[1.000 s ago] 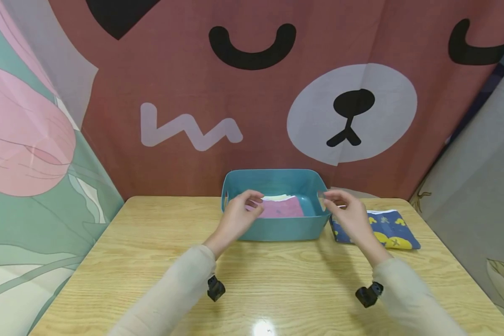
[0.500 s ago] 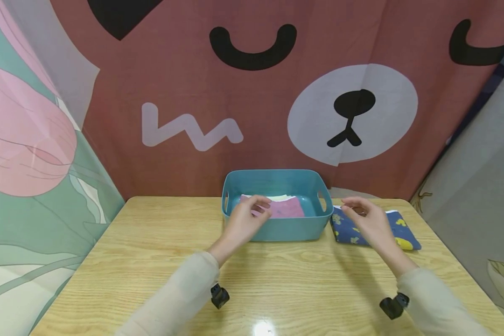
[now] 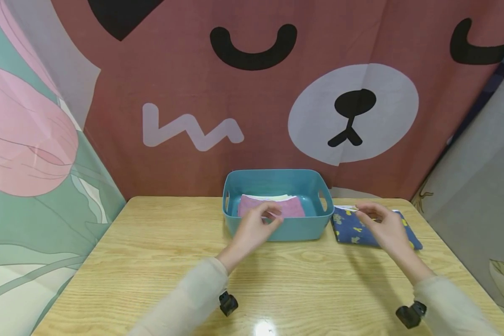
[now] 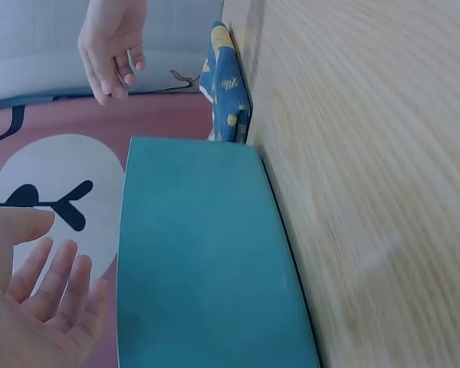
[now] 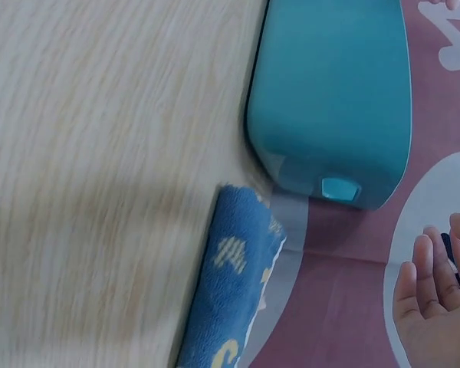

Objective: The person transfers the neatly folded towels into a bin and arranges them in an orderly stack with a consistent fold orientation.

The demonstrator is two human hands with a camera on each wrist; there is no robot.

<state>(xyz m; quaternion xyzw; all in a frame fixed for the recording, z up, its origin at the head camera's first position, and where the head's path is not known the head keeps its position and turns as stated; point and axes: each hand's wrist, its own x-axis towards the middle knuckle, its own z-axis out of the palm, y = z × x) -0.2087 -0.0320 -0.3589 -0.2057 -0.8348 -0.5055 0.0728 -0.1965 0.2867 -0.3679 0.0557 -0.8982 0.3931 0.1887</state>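
Right hand (image 3: 382,226) first — it's up in the air off the right side of the teal bin (image 3: 294,231), fingers loosely bent, nothing in them that I can see from my end. Left hand (image 3: 256,228) is likewise released, relaxed and raised at the front of the bin; the left wrist feed shows me a bare palm.

Now the progress check. Inside the bin I've got a pink cloth (image 3: 295,208) lying flat on the bottom, with a pale edge (image 3: 273,198) showing behind it; whether that's a second cloth or just a fold, I can't tell. So I'd call the bin's share at least partly done. Outside, just to the right of the bin, lies the blue cloth (image 3: 353,228) with its yellow print, folded into a neat flat bundle on the table (image 3: 151,261). Neither hand has hold of it, and the right wrist feed shows clear space between it and my right-side fingers.

My read: the work is stowing folded cloths, and this blue one is probably what's left — already folded, but beside the bin instead of in it. Both hands are free for it.
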